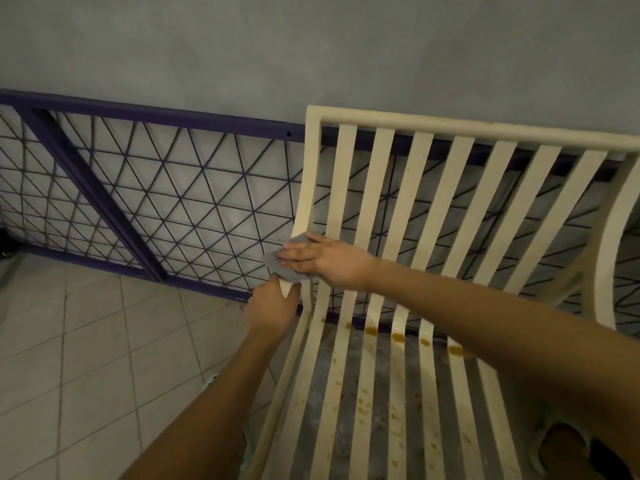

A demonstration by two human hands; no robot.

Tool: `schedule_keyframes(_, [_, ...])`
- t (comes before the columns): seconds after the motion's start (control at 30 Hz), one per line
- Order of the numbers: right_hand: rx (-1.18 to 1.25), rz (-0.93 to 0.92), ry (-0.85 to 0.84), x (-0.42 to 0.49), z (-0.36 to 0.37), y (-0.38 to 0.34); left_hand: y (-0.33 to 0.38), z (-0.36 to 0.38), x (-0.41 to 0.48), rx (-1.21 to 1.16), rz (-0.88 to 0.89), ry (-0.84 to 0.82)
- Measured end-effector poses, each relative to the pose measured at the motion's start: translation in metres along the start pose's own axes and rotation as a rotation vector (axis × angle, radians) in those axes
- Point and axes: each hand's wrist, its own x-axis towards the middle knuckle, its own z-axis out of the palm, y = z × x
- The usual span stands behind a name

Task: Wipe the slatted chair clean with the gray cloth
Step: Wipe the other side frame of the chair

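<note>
At chair's (398, 209) left rail, right hand (325, 259) flat-fingered pressing gray cloth (282, 265), left hand (272, 308) gripping rail below; should keep firm pressure, stroke along the rail.

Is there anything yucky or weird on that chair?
Yes. Orange-brown stains dot the slatted chair where the seat meets the back, with smaller specks down the seat slats. They look like dried drips. The gray cloth is over on the left frame.
</note>
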Motion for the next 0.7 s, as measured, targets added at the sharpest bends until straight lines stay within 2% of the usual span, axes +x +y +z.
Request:
schedule_keyframes(0.1, [-0.134, 0.061, 0.012, 0.008, -0.017, 0.028, -0.001, 0.001, -0.001, -0.023, 0.030, 0.008])
schedule_keyframes(0.2, [-0.139, 0.179, 0.019, 0.013, -0.018, 0.025, -0.001, 0.001, 0.000, -0.040, 0.023, 0.004])
schedule_keyframes(0.33, [0.042, 0.230, 0.164, 0.003, 0.015, -0.021, 0.000, 0.001, 0.000, -0.074, 0.019, -0.019])
schedule_keyframes(0.43, [0.150, 0.176, 0.136, -0.001, 0.024, -0.039, -0.002, 0.000, 0.002, -0.059, -0.024, -0.031])
schedule_keyframes(0.57, [-0.021, 0.054, 0.021, -0.002, 0.007, -0.008, 0.000, 0.000, -0.001, -0.077, 0.002, -0.005])
schedule_keyframes(0.7, [-0.212, 0.071, 0.021, 0.012, -0.021, 0.032, 0.004, -0.004, -0.004, -0.061, 0.017, 0.021])
